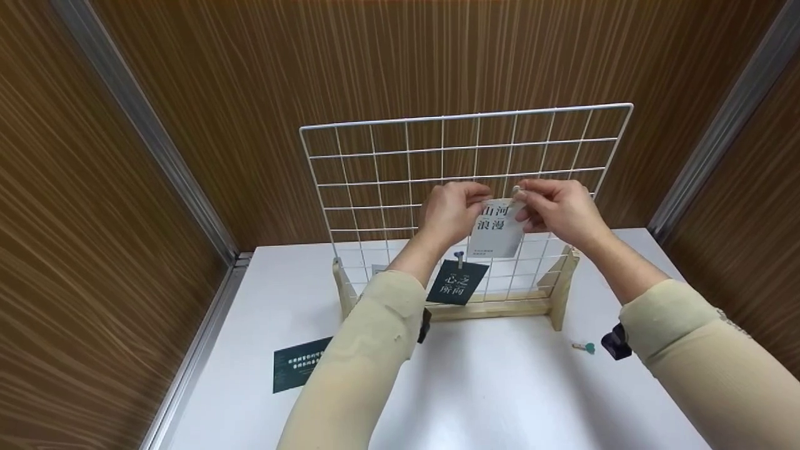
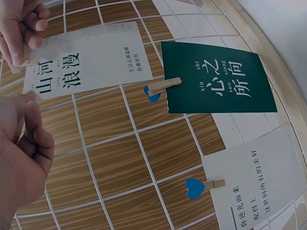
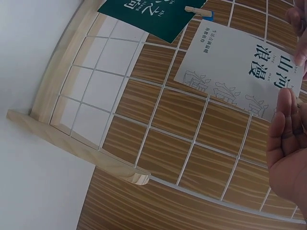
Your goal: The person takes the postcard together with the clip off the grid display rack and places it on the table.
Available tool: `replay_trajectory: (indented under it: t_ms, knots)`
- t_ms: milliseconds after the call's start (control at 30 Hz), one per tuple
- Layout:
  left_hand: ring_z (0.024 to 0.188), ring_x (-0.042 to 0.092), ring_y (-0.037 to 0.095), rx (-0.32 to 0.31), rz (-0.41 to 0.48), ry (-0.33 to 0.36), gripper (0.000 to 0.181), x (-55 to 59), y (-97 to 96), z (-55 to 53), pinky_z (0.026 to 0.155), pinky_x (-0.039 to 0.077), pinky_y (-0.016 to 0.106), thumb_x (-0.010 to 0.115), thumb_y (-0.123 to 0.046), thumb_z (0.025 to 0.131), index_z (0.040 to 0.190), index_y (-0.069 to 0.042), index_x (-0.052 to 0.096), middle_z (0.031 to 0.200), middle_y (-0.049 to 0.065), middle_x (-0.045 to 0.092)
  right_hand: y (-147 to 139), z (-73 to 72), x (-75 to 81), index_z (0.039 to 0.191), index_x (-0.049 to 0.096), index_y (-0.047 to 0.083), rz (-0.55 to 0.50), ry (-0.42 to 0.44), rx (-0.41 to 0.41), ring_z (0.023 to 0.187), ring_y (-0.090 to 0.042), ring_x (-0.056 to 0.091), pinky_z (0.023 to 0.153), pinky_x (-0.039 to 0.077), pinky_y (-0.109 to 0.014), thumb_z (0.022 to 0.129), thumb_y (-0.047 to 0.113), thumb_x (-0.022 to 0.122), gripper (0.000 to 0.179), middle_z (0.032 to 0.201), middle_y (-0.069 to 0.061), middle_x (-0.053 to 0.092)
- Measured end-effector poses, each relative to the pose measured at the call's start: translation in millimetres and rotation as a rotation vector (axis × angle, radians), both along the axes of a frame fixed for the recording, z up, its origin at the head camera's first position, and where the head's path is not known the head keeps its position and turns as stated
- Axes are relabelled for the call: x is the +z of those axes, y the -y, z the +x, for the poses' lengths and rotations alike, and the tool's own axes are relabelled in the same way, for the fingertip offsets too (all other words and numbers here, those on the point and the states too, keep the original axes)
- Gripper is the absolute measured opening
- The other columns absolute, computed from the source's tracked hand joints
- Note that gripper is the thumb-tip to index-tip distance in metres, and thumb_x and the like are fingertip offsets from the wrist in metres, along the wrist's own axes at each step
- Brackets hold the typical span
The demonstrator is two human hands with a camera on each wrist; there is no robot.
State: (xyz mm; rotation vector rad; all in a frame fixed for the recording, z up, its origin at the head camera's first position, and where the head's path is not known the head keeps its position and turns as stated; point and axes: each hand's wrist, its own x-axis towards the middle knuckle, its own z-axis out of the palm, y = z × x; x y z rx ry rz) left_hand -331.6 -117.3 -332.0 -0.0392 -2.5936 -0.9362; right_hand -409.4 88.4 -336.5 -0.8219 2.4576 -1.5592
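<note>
A white card [image 1: 497, 240] with dark printed characters is held upright against the white wire grid [image 1: 442, 150]. My left hand [image 1: 447, 209] pinches its upper left corner between thumb and fingers. At the upper right corner, my right hand [image 1: 562, 203] pinches a small wooden clothespin [image 2: 29, 63], largely hidden by the fingertips. Below hangs a dark green card [image 1: 458, 287], tilted, clipped by a wooden clothespin [image 2: 165, 85] with a blue heart. Another white card [image 2: 259, 177] hangs lower on the grid from a blue-heart clothespin [image 2: 213, 184].
The grid stands in a wooden base [image 1: 500, 309] on a white table [image 1: 487, 387]. Front left lies a dark green card [image 1: 294, 367], partly behind my left sleeve. A clothespin with a green heart [image 1: 584, 347] lies at right. Wood-patterned walls [image 1: 375, 56] enclose the table.
</note>
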Motion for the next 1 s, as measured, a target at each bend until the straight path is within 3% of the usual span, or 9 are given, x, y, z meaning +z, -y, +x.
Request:
replay_trajectory:
  t_ms: [433, 1000]
  knots:
    - [0.105, 0.073, 0.005, 0.003, 0.03, -0.015, 0.02, -1.3, 0.9, -1.4, 0.084, 0.054, 0.022, 0.073, -0.021, 0.103, 0.121, -0.018, 0.081, 0.118, -0.008, 0.079, -0.8, -0.5, 0.2, 0.137, 0.071, 0.006, -0.009, -0.026, -0.007, 0.076, -0.017, 0.073, 0.072, 0.063, -0.028, 0.108, 0.025, 0.064, 0.035, 0.097, -0.015, 0.073]
    - [0.105, 0.073, 0.006, -0.006, 0.068, 0.007, 0.02, -1.0, 1.9, -1.4, 0.086, 0.053, 0.02, 0.074, -0.018, 0.102, 0.122, -0.018, 0.081, 0.12, -0.006, 0.078, -1.8, -1.3, 0.1, 0.138, 0.071, 0.006, -0.057, 0.037, -0.012, 0.077, -0.017, 0.074, 0.073, 0.063, -0.03, 0.108, 0.023, 0.065, 0.035, 0.097, -0.011, 0.075]
